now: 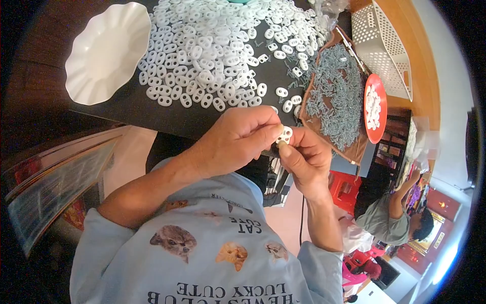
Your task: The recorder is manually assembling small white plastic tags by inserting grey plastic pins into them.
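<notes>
A small white plastic piece with several holes (pixel 286 133) is pinched between my two hands in front of the table's near edge. My left hand (pixel 243 134) closes thumb and fingertips on its left side. On its lower right, the thumb and fingers of my right hand (pixel 307 158) grip it too. Beyond my hands, a large heap of white oval plastic pieces with two holes each (pixel 202 55) spreads over the dark table (pixel 114 112). To the right of the heap, many grey screws (pixel 331 96) lie on a brown tray (pixel 354 148).
A white scalloped dish (pixel 104 53) sits at the table's far left. A red plate (pixel 369 133) holding small white parts is right of the screws, near a white perforated basket (pixel 387 45). Red stools (pixel 343 190) and another person (pixel 392 218) are at the right.
</notes>
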Motion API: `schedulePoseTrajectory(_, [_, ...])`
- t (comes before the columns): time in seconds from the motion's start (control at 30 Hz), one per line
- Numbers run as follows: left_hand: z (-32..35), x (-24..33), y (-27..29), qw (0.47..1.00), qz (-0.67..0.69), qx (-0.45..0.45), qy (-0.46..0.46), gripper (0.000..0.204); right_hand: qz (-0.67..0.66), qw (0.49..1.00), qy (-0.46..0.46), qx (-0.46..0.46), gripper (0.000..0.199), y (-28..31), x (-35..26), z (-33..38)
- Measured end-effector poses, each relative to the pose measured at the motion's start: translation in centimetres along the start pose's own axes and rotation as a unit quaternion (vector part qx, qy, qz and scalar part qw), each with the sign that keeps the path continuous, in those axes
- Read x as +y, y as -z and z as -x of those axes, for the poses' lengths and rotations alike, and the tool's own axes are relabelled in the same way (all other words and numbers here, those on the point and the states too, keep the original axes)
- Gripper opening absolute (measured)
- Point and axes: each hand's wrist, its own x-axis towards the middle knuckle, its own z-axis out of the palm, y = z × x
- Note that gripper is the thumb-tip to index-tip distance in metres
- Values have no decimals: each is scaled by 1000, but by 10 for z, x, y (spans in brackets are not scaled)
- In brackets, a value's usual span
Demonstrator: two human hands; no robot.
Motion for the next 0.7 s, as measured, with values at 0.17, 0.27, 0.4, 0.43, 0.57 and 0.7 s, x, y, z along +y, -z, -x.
schedulePoseTrajectory(0.17, [0, 1, -1, 1000, 4, 3, 21, 23, 60, 998, 22, 28, 6, -2, 3, 1])
schedulePoseTrajectory(0.27, [1, 3, 0, 999, 22, -6, 28, 23, 105, 992, 69, 22, 6, -2, 5, -1])
schedulePoseTrajectory(0.4, [2, 4, -2, 999, 28, -13, 35, 23, 111, 991, 72, 26, 7, -4, 5, -1])
schedulePoseTrajectory(0.43, [2, 5, -3, 999, 23, -15, 32, 24, 114, 990, 77, 30, 7, -5, 5, -1])
schedulePoseTrajectory(0.57, [1, -1, -4, 999, 23, -12, 31, 25, 169, 982, 78, 34, 9, -2, 6, -3])
schedulePoseTrajectory(0.7, [1, 0, -2, 999, 24, -18, 26, 26, 267, 959, 82, 42, 13, 5, 3, 1])
